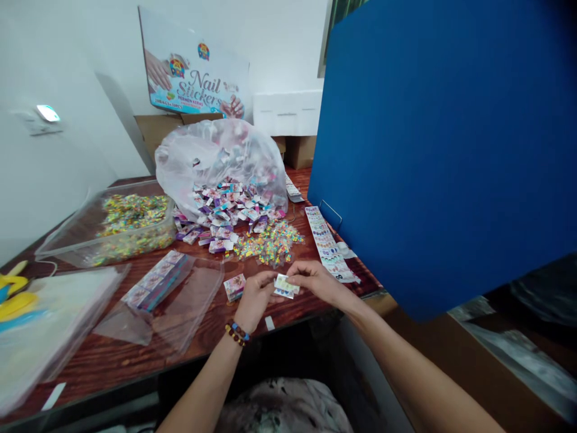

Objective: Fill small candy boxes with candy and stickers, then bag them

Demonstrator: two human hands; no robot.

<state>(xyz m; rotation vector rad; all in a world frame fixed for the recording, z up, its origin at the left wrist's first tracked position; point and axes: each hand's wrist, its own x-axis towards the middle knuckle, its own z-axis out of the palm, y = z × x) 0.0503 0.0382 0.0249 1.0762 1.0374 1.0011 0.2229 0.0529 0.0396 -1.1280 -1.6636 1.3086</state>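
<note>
Near the table's front edge, small nail sticker sheets (pixel 286 287) are held between my two hands, one overlapping another. My left hand (pixel 258 293), with beaded bracelets at the wrist, pinches their left side. The fingers of my right hand (pixel 311 278) are closed on the upper right side. Just left of my left hand lies a small printed box (pixel 234 287). Beyond my hands is a heap of small colourful candy packets (pixel 273 242). Long strips of sticker sheets (pixel 325 240) lie to the right.
A clear plastic bag (pixel 180 159) spills small printed boxes (pixel 232 204). At left stand a clear tub (pixel 67 243) of candy packets, a row of boxes (pixel 155 279) in a clear pouch, plastic sleeves (pixel 58 319) and yellow scissors (pixel 15 304). A large blue panel (pixel 433 144) blocks the right.
</note>
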